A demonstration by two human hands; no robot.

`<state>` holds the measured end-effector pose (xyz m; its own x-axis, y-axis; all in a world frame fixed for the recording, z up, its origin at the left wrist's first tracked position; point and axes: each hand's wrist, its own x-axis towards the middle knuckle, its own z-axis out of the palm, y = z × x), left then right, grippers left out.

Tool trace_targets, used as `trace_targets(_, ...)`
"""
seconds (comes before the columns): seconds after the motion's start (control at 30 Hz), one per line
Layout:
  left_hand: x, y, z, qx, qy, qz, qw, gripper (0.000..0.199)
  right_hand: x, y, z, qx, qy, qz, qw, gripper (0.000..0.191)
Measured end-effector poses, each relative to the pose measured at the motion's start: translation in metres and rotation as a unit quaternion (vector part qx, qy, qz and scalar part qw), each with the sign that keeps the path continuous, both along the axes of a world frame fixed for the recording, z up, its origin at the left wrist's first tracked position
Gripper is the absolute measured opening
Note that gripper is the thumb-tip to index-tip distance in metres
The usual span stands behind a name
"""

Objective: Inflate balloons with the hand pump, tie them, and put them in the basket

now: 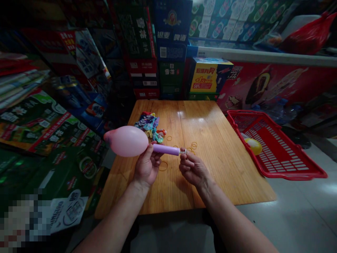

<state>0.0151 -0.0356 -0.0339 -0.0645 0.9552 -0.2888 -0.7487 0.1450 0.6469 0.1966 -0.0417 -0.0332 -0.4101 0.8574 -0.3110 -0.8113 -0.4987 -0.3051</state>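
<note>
A pink inflated balloon (127, 141) extends to the left from the end of a purple hand pump (168, 150). My left hand (147, 165) is closed around the spot where the balloon's neck meets the pump. The fingers of my right hand (192, 166) pinch the white handle at the pump's right end, which is pushed nearly all the way in. Behind the balloon, a pile of colourful deflated balloons (151, 124) lies on the wooden table (210, 140). Several rubber bands (194, 145) are scattered on the wood near the pump.
A red plastic basket (279, 172) stands right of the table, with a yellow balloon (254, 146) in it. Stacked drink cartons (172, 38) line the back, and more green cartons (52, 168) crowd the left side.
</note>
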Motion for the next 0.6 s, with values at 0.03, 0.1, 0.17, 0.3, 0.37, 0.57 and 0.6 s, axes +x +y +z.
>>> trace_targets(0.03, -0.004, 0.003, 0.001, -0.007, -0.005, -0.006, 1.0, 0.037, 0.005, 0.002, 0.001, 0.0, -0.001, 0.005, 1.0, 0.01)
trace_targets(0.1, -0.015, 0.01, 0.005, -0.01, -0.014, -0.009, 1.0, 0.036, 0.019, 0.005, 0.004, 0.015, -0.005, 0.002, 1.0, 0.008)
trace_targets(0.17, -0.023, 0.013, 0.008, -0.001, -0.015, 0.008, 1.0, 0.035, 0.031, 0.009, 0.007, 0.029, -0.005, -0.013, 0.999, 0.008)
trace_targets(0.3, -0.016, 0.003, 0.009, 0.027, 0.001, 0.043, 0.999, 0.033, 0.027, 0.008, 0.004, 0.005, 0.014, -0.037, 0.999, 0.007)
trace_targets(0.37, -0.005, -0.005, 0.007, 0.029, -0.007, 0.0, 1.0, 0.03, 0.014, 0.004, 0.0, -0.012, 0.018, -0.041, 0.999, 0.008)
trace_targets(0.57, -0.004, -0.002, 0.007, 0.013, 0.006, -0.01, 1.0, 0.033, 0.002, -0.002, 0.0, -0.009, 0.031, 0.001, 0.999, 0.008)
trace_targets(0.6, -0.009, 0.002, 0.008, 0.007, 0.0, -0.013, 1.0, 0.034, 0.007, -0.001, 0.002, -0.007, 0.033, 0.004, 0.999, 0.008)
